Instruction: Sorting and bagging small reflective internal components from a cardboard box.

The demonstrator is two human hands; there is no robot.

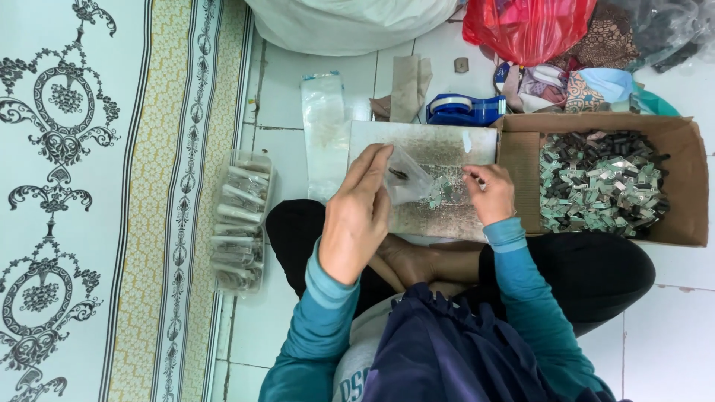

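The left hand point(357, 216) pinches a small clear plastic bag point(406, 179) open above the grey board point(424, 141); the right hand point(490, 195) grips 1 small piece point(480, 181) beside it. A missed bag mouth could likely drop that piece among the loose pieces point(439, 195) below.

I saw a blue tape dispenser point(465, 109), a red plastic bag point(529, 28), a white sack point(350, 22) and a patterned carpet point(97, 201).

Left hand point(356, 223) holds a clear bag point(406, 179); right hand point(490, 195) pinches small pieces point(436, 197).
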